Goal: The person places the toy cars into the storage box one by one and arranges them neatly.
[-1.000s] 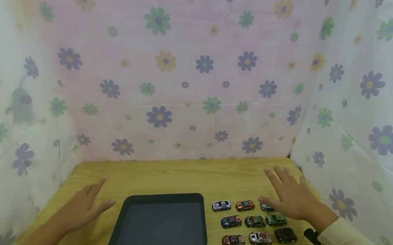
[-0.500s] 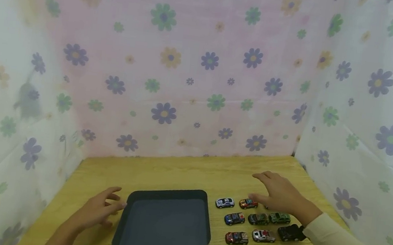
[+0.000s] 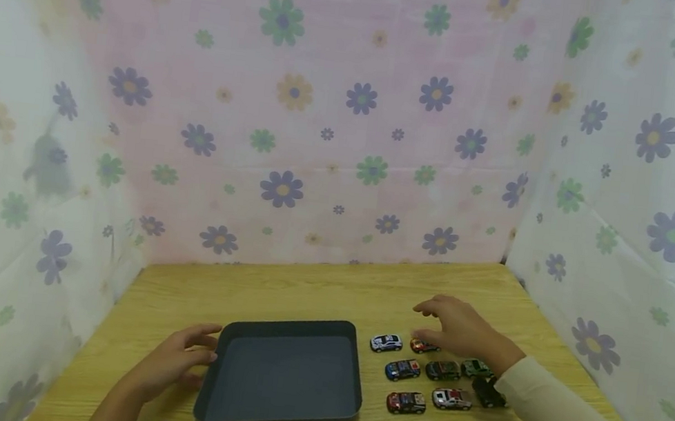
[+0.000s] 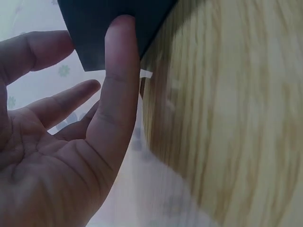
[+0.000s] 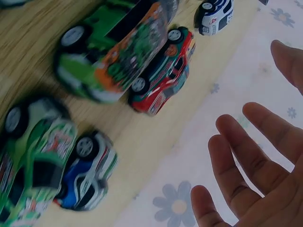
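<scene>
My left hand [image 3: 173, 362] is at the left side of a dark grey rectangular tray [image 3: 206, 390]. In the left wrist view its straight thumb [image 4: 120, 71] lies against the tray's outer wall [image 4: 90, 28], and a forefinger touches the corner. My right hand [image 3: 464, 332] hovers over the back of a group of toy cars, fingers apart and holding nothing. Below it are a red-orange toy car [image 3: 424, 346], a green camouflage one [image 3: 443, 370] and a lighter green one [image 3: 478, 369]. A blue-and-white toy car [image 5: 87, 172], hidden in the head view, shows in the right wrist view.
Around these stand a white toy car [image 3: 386, 343], a blue one [image 3: 403, 369], a red one [image 3: 406, 402], a silver one [image 3: 451, 398] and a black one [image 3: 487, 392]. Flower-patterned curtains [image 3: 317, 166] enclose the wooden table [image 3: 278, 294] at back and sides.
My left hand has moved right, from beside the tray to its left wall. The right hand has moved left over the cars, its fingers less spread. The toy cars stay in their rows.
</scene>
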`<action>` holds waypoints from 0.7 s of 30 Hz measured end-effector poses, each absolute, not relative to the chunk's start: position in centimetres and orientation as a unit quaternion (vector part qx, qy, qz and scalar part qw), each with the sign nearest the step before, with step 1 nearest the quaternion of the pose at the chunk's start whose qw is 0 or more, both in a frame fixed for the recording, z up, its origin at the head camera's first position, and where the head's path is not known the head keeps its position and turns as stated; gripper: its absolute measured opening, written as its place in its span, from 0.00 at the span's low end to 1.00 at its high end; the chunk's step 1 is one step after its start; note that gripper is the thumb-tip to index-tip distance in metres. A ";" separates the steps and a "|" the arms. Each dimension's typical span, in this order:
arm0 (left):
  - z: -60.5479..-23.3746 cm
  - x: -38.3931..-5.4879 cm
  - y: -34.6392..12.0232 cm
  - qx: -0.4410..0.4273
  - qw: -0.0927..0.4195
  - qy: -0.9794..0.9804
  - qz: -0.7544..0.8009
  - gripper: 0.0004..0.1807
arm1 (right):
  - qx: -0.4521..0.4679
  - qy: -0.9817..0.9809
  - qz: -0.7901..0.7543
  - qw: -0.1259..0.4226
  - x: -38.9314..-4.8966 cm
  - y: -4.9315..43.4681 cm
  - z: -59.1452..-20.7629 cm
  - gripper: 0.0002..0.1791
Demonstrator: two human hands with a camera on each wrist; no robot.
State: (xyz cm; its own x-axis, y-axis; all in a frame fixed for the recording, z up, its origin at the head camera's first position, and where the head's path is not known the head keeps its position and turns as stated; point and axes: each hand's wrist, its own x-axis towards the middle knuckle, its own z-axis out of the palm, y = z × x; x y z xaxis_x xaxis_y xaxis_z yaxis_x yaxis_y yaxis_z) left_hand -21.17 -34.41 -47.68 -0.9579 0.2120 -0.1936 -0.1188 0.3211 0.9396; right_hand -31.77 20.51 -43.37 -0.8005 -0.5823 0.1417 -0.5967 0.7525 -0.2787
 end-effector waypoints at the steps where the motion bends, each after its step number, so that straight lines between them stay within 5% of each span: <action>1: -47.7 -21.2 -34.3 0.029 0.141 0.799 0.583 0.38 | 0.318 -0.933 0.165 0.017 -31.8 20.3 -43.4 0.28; 21: -48.3 -21.9 -34.0 0.022 0.143 0.781 0.607 0.35 | 0.298 -0.909 0.275 -0.097 -32.9 17.1 -45.0 0.23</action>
State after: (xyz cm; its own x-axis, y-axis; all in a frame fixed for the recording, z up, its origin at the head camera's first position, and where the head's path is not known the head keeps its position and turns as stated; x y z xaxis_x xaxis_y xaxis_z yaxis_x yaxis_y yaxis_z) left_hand -21.91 -34.04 -48.26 -0.9583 0.2072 -0.1966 -0.1395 0.2612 0.9551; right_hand -32.94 17.15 -45.03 -0.8031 -0.5957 -0.0120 -0.4888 0.6702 -0.5585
